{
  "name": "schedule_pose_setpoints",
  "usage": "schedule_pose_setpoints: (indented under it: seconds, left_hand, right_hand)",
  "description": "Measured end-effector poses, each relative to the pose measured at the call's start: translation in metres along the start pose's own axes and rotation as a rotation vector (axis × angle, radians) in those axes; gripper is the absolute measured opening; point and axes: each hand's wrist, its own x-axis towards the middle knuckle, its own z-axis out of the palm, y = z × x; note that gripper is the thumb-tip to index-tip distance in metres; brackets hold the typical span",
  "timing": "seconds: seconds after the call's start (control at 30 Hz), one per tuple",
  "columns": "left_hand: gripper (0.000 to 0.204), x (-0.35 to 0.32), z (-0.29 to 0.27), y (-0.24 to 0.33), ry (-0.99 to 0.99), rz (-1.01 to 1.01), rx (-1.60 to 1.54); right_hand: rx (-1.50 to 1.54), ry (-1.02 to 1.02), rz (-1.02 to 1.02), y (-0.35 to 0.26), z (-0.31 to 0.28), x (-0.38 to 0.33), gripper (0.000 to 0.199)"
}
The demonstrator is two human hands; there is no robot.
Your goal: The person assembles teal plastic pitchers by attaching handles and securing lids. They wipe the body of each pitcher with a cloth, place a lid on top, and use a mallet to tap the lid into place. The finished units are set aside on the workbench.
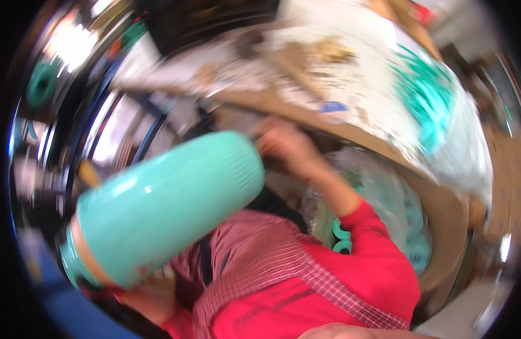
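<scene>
A large turquoise thermos flask (pixel 170 203) lies slanted across the view, above my lap. Its ribbed end points to the upper right; a pale band and a turquoise rim are at the lower left. My left hand (pixel 150 296) is at the lower end and holds the flask from below, its fingers mostly hidden behind it. Close to the ribbed end is my right hand (pixel 287 146), smeared by motion. Whether it touches the flask or grips anything cannot be made out.
A worktable (pixel 243 104) with a worn white cover stands ahead. Turquoise strips (pixel 427 96) sit at its right, beside a clear plastic bag (pixel 469 147). Right of me, a large brown carton (pixel 449 237) holds turquoise ring-shaped parts (pixel 342 246) under plastic. Blue frame bars (pixel 150 135) rise at the left.
</scene>
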Motion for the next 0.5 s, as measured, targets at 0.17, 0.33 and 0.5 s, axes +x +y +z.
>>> schedule_pose_setpoints:
  seconds: [0.17, 0.33, 0.5]
  left_hand:
    - [0.044, -0.015, -0.023, 0.056, -0.339, 0.243, 0.239]
    - [0.043, -0.064, 0.075, 0.102, -0.563, 0.8, 0.055]
    - [0.042, -0.093, 0.11, 0.106, -0.468, 1.053, 0.054]
  right_hand:
    - [-0.369, 0.205, -0.019, -0.02, -0.087, 0.032, 0.046]
    - [-0.625, 0.12, -0.112, -0.014, -0.125, 0.102, 0.042]
    - [-0.722, 0.094, -0.175, -0.039, -0.12, 0.121, 0.039]
